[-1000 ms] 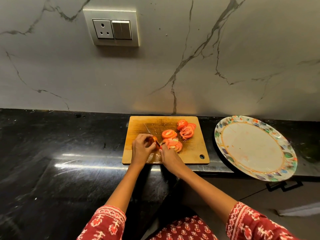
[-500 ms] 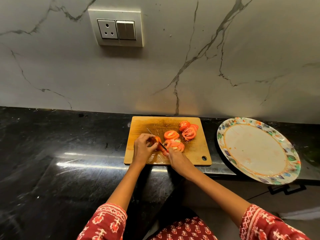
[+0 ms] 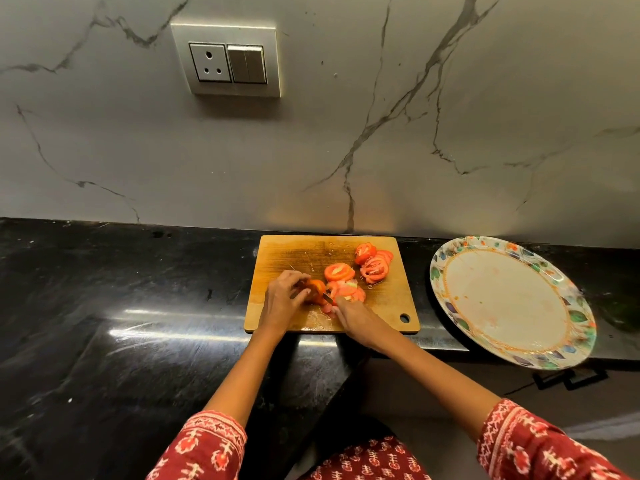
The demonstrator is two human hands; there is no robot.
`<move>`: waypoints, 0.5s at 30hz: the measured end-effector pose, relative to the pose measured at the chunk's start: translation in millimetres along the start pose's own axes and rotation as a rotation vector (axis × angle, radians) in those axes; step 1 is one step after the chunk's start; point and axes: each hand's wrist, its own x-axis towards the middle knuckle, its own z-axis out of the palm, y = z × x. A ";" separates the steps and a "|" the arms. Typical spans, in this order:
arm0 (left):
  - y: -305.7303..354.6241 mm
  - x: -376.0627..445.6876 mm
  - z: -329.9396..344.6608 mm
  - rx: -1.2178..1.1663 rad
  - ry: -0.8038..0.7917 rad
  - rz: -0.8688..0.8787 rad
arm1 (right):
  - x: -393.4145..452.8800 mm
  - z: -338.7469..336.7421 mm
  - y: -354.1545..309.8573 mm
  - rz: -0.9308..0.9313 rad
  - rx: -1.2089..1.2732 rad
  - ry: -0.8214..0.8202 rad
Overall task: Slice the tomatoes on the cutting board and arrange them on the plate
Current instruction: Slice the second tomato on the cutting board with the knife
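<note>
A dark, glossy stone table (image 3: 104, 341) was seen from above, set against a pale marble wall. High on the wall at the left, a socket and switch plate (image 3: 227, 60) was fixed; no writing could be read on it.

On a wooden cutting board (image 3: 287, 252) near the middle, the left hand (image 3: 284, 299) was curled over a remaining piece of tomato (image 3: 316, 291), which was held down on the board. Just to its right, the right hand (image 3: 353, 317) was closed around a knife (image 3: 327, 298), of which only a short stretch of blade was visible, set against the cut face of the tomato piece. Beyond the knife, cut slices (image 3: 346, 282) were heaped on the board, with a second heap further back and to the right.

The held piece was judged to be small and wet, with the left fingertips very near the blade; a slip of the tomato or the knife could nick a finger. Juice pooled at the board's front edge could let the piece slide.

At the far right, a round plate (image 3: 450, 258) with a leaf-patterned rim was lying on the table, its near edge hanging past the front; a knock could tip it. No slices had been laid on it. No brand or label was legible anywhere.
</note>
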 end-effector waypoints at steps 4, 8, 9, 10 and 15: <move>5.3 -2.3 -2.9 0.054 0.159 -0.064 | 3.5 2.8 -6.3 0.015 0.062 0.036; 24.6 -3.4 2.1 -0.039 0.178 -0.230 | 3.0 16.5 -20.2 0.072 0.101 0.116; 27.0 -2.3 3.8 -0.066 0.171 -0.274 | 2.6 20.4 -24.7 0.086 0.100 0.138; 27.1 -1.4 5.0 -0.087 0.170 -0.313 | 2.2 25.0 -27.8 0.097 0.090 0.156; 26.6 -0.3 2.9 -0.057 0.169 -0.370 | -4.8 38.0 -37.3 0.134 0.022 0.202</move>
